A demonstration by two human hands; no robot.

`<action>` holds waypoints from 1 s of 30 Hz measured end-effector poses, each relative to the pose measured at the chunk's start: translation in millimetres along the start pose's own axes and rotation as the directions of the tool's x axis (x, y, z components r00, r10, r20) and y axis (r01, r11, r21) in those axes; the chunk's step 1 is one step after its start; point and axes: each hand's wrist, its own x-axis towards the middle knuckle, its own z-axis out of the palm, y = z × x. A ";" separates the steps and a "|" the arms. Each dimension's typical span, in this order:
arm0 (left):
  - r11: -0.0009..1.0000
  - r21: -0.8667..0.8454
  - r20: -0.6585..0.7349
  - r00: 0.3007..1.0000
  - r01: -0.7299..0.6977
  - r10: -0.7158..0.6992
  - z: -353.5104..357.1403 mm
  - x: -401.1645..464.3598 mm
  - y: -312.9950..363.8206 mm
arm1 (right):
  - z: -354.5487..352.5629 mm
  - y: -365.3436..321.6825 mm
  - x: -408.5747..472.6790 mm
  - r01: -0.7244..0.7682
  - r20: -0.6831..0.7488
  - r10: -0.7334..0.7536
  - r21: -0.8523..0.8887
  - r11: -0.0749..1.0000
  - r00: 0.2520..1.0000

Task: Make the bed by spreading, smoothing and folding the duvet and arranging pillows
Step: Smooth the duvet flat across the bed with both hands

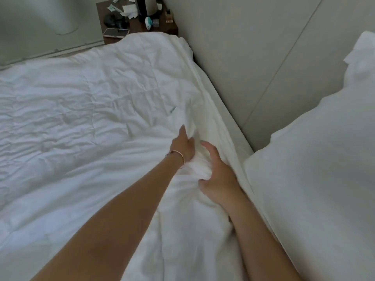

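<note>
We see a white duvet [85,122] covering the bed across the left and centre of the frame, wrinkled, its edge bunched along the pale padded headboard [253,57]. A large white pillow [316,179] leans at the right. A cluttered nightstand [140,19] sits at upper centre, a phone [116,33] on it. Our right hand [218,179] and left hand [183,146], close together, each clutch the bunched duvet fabric. A bracelet [179,159] circles the left wrist. Several fingers are buried in folds.

Probably a bedroom: bed [81,98], cluttered nightstand [140,27].
</note>
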 end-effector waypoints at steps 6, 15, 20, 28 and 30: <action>0.854 -0.356 0.129 0.885 -0.379 0.447 -1.6 14.8 72.4 | -42.6 -5.2 11.0 -0.129 -0.330 0.064 -0.178 0.976 0.942; 0.964 -0.250 0.068 0.992 -0.089 0.109 41.3 -41.9 -47.2 | -27.1 25.2 32.7 -0.308 -0.231 0.234 -0.375 0.874 0.944; 0.954 0.181 0.141 0.966 -0.239 0.215 1.5 -129.3 -122.9 | -12.9 -0.5 1.8 -0.236 -0.174 0.169 -0.514 0.825 0.970; 0.975 -0.063 0.300 0.928 -0.212 0.221 -2.6 -255.6 -118.6 | 5.0 -20.2 -190.6 -0.276 -0.090 0.264 -0.440 0.855 0.960; 0.977 -0.078 0.335 0.918 -0.199 0.213 -0.7 -262.0 -103.6 | 8.8 -10.1 -229.8 -0.254 -0.133 0.217 -0.590 0.767 0.967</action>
